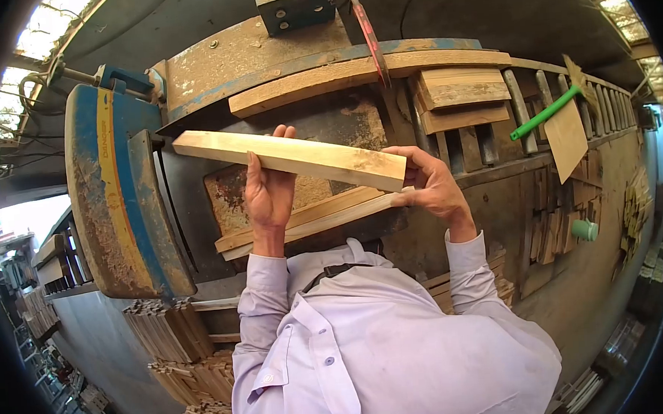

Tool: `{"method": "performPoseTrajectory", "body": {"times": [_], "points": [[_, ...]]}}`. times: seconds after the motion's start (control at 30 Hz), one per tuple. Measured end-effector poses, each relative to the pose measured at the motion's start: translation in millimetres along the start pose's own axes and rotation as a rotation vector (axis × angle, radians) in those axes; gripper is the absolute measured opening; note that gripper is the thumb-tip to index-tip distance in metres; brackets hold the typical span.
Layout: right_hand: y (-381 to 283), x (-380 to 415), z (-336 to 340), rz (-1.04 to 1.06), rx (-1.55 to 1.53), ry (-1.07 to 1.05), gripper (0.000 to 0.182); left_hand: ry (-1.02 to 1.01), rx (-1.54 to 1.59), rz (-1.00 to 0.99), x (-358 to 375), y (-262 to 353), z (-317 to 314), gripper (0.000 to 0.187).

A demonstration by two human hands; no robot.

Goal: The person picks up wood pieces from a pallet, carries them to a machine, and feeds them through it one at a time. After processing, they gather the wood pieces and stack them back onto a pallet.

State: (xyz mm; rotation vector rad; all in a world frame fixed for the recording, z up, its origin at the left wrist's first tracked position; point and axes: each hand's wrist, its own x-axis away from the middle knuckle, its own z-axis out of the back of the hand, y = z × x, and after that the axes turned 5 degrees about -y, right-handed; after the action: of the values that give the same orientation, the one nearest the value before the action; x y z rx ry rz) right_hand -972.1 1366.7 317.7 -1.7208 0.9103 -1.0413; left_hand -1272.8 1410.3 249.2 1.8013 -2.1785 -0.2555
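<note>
Before saw table [342,124] — both hands (left hand [269,191], right hand [435,186]) grip plank [291,158].

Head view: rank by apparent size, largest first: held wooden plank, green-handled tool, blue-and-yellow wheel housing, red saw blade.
1. blue-and-yellow wheel housing
2. wooden plank, held by left hand and right hand; nearer the camera, so it may look oversized
3. green-handled tool and red saw blade: look alike in length, not ranked

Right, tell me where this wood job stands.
Looks done: stacks of thin strips are piled below the machine. In hand: one plank, held above the table with the left hand under its middle and the right hand at its end. Probably left: long boards lying beneath it and stacked boards behind.
</note>
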Motion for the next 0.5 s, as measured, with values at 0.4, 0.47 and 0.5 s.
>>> {"method": "performPoseTrajectory", "body": {"times": [0.4, 0.47, 0.5], "points": [[12, -10, -22, 0.106, 0.090, -0.052, 0.067, -0.039, 0.167, -0.028, 14, 22, 16, 0.079], [14, -12, -23, 0.087, 0.118, -0.066, 0.066, -0.045, 0.159, -0.041, 16, 26, 17, 0.079], [15, -12, -24, 0.087, 0.116, -0.069, 0.065, -0.056, 0.149, -0.048, 17, 27, 17, 0.080]]}}
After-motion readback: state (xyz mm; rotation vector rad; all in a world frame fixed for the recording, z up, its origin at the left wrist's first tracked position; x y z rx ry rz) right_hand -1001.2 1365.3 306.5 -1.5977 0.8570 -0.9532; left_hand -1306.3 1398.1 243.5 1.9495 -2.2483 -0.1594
